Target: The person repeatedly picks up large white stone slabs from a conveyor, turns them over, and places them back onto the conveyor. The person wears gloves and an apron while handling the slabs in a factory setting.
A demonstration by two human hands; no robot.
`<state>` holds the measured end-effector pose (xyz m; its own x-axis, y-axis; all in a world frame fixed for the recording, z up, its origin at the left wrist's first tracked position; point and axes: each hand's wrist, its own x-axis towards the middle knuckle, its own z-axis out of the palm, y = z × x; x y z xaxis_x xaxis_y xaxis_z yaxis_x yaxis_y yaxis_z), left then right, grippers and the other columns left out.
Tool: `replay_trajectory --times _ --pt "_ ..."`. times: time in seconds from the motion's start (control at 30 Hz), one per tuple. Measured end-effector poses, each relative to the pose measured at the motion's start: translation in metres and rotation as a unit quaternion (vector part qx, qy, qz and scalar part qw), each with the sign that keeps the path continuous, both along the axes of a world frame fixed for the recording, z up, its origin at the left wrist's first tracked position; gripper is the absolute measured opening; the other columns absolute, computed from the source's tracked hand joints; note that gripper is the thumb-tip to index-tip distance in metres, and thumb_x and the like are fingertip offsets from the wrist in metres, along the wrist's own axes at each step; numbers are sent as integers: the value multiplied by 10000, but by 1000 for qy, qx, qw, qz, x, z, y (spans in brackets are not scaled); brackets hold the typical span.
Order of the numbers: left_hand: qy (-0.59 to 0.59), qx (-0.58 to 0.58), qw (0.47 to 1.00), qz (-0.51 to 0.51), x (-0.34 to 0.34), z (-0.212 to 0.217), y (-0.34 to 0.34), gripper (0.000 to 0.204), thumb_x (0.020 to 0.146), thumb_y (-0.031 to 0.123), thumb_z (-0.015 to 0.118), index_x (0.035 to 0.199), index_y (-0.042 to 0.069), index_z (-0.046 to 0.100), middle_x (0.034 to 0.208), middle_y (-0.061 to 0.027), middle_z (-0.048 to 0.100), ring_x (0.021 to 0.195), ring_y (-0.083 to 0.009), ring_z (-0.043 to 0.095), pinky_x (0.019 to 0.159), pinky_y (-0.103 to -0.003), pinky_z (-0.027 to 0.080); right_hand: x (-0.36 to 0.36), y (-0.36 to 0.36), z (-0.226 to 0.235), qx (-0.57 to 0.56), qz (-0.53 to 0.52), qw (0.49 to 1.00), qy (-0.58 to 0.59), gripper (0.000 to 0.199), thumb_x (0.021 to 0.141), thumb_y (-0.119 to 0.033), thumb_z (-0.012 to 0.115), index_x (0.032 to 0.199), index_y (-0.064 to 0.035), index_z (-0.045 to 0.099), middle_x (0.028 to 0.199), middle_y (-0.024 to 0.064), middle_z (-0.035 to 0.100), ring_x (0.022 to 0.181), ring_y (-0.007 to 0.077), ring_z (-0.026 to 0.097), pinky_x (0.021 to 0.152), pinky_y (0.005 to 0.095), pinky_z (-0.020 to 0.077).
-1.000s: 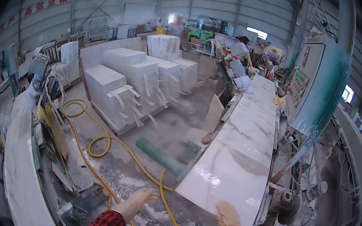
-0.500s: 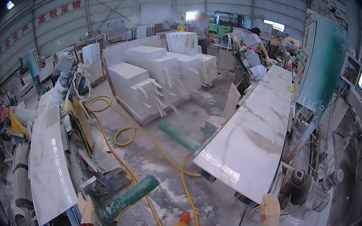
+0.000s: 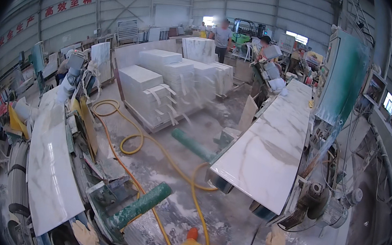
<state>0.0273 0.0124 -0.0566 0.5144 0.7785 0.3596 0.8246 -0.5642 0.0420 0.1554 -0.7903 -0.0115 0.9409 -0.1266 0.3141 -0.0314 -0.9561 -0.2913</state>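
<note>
A long white marble slab point(image 3: 55, 178) with grey veins lies on the machine at my left. My left hand point(image 3: 85, 235), in a cream glove, is just right of its near corner, fingers spread and holding nothing. On the right, a second veined marble slab point(image 3: 262, 162) rests on another machine bed. My right hand point(image 3: 275, 242), also gloved, is below this slab's near end, apart from it, with fingers loosely extended and nothing visible in them. A green roller point(image 3: 141, 206) sticks out from the left machine, close to my left hand.
Yellow and orange hoses point(image 3: 167, 155) snake over the wet floor between the machines. Stacked white slabs point(image 3: 153, 88) stand beyond. A motor point(image 3: 334, 213) and a green cabinet point(image 3: 340, 81) flank the right slab. A person point(image 3: 222, 37) stands at the back.
My right hand has come off the right slab's near corner and dropped toward me. My left hand has moved down and left, its fingers spreading. The standing person has turned.
</note>
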Motion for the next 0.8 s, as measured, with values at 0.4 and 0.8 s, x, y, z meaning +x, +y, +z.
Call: replay_trajectory --times 0.4,0.8 --pt "34 -19 999 30 8 13 -24 783 1053 459 556 1588 -50 298 1617 -333 334 1480 -487 350 1229 -545 279 -52 31 -107 146 -169 894 388 508 994 -519 520 1232 -129 741 1167 197 742 1119 419 690 964 489 530" --pt "-39 -68 996 -30 6 43 -24 740 1031 400 574 1613 10 337 1644 -307 326 1507 -467 319 1254 -528 226 -66 85 -93 152 -177 858 458 544 980 -497 506 1226 -70 736 1232 248 712 1215 456 644 1036 514 510"
